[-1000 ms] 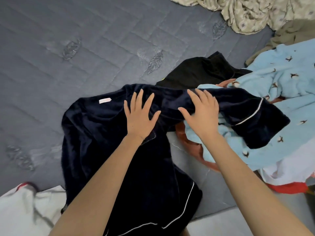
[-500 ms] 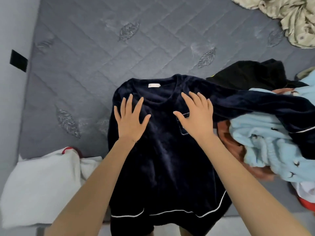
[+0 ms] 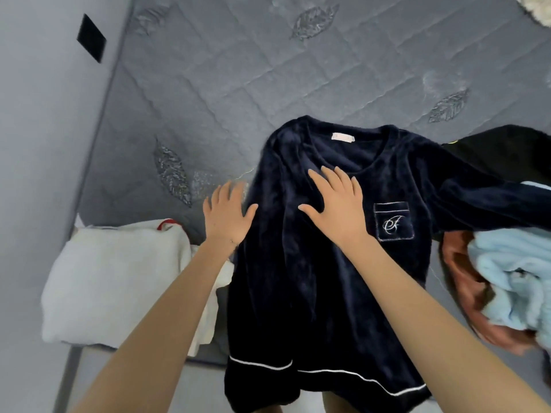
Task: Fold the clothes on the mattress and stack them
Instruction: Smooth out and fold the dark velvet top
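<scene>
navy top (image 3: 334,263) spread face-up on the mattress (image 3: 238,79), hem over the near edge | right hand (image 3: 335,208) flat on its chest, likely smoothing it for folding | left hand (image 3: 228,214) fingers straight at its left edge, gripping nothing | unfolded pile (image 3: 512,278) just right

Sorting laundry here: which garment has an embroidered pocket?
The navy top under the right hand; the white garment, black garment and light-blue garment show none.
</scene>
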A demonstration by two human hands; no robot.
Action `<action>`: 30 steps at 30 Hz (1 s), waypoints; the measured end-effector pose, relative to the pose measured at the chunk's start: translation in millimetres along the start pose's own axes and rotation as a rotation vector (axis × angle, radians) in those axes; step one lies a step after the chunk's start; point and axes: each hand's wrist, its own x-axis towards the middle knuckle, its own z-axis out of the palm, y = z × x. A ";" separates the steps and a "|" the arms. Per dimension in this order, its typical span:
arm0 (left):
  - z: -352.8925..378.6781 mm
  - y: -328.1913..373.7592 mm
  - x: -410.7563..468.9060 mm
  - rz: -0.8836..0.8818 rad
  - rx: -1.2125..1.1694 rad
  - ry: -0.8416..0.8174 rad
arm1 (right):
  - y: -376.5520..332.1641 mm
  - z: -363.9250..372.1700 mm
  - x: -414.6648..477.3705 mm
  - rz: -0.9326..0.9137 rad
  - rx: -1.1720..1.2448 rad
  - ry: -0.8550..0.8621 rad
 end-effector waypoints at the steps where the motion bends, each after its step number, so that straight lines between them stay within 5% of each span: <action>1: 5.2 -4.4 1.7 -0.013 -0.002 -0.036 | -4.4 6.5 4.9 -0.017 -0.005 -0.024; 8: 42.4 -8.1 -2.4 -0.012 -0.064 -0.115 | -28.5 46.7 35.6 -0.150 -0.029 -0.201; 13: 29.6 -10.1 -4.1 -0.165 -0.626 0.063 | -40.1 61.3 41.8 0.157 0.399 -0.274; 17: 3.7 -26.0 8.5 -0.166 -0.723 0.200 | -55.8 65.1 48.3 0.232 0.471 -0.279; 23: -15.9 -57.5 26.1 -0.184 -0.654 0.241 | -90.6 56.2 57.5 -0.012 0.399 -0.081; 30: -15.1 -60.1 14.2 -0.114 -0.783 0.232 | -114.9 41.9 80.7 -0.446 0.119 -0.121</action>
